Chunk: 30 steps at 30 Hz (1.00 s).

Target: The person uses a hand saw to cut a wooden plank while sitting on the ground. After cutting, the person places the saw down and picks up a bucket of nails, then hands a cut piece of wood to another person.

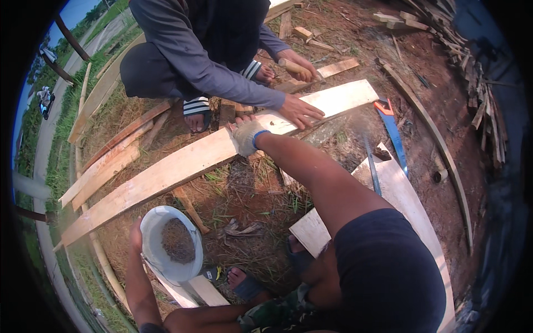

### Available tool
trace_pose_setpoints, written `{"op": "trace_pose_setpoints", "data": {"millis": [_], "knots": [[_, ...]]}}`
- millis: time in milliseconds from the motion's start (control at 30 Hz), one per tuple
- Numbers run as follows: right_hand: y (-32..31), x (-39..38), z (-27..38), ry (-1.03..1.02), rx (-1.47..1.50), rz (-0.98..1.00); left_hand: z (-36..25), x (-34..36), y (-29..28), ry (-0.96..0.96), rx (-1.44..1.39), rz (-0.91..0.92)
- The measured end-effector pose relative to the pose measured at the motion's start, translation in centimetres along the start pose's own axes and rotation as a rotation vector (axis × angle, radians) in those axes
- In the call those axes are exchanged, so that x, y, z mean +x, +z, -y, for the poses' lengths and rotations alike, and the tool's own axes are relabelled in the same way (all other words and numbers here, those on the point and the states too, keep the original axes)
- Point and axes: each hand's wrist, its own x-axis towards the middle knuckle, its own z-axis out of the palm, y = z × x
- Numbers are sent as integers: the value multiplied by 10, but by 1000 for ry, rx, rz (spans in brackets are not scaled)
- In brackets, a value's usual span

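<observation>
My right hand (248, 137), in a pale knit work glove, grips the long light wooden plank (183, 161) near its middle; the glove hides part of the board there. Down at the left, my bare left hand (136, 237) holds the side of a white bucket (148, 240), some of its fingers hidden. The bucket tilts toward me, with dark brown matter showing inside. Across the board, a co-worker's hand (300, 111) presses flat on the plank's right part. Their other hand (297, 60) holds a wooden-handled tool (294, 69), its metal end partly hidden.
A handsaw (392, 133) with a blue blade and orange handle lies at the right, beside a long narrow metal blade (372, 165). Boards (408, 205) lie by my right leg. Loose planks (111, 166) lie at left, and a scrap-wood pile (488, 105) stands far right.
</observation>
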Motion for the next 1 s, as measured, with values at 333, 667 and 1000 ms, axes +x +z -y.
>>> {"op": "trace_pose_setpoints", "data": {"millis": [333,667,1000], "knots": [[-5,-1,3,-11,-19,30,3,-1,-5,25,21,13],[14,9,-8,-30,-1,-58,-3,-1,7,-6,5,-17],[9,8,-7,-35,-45,-31,1,2,1,-45,-48,15]]}}
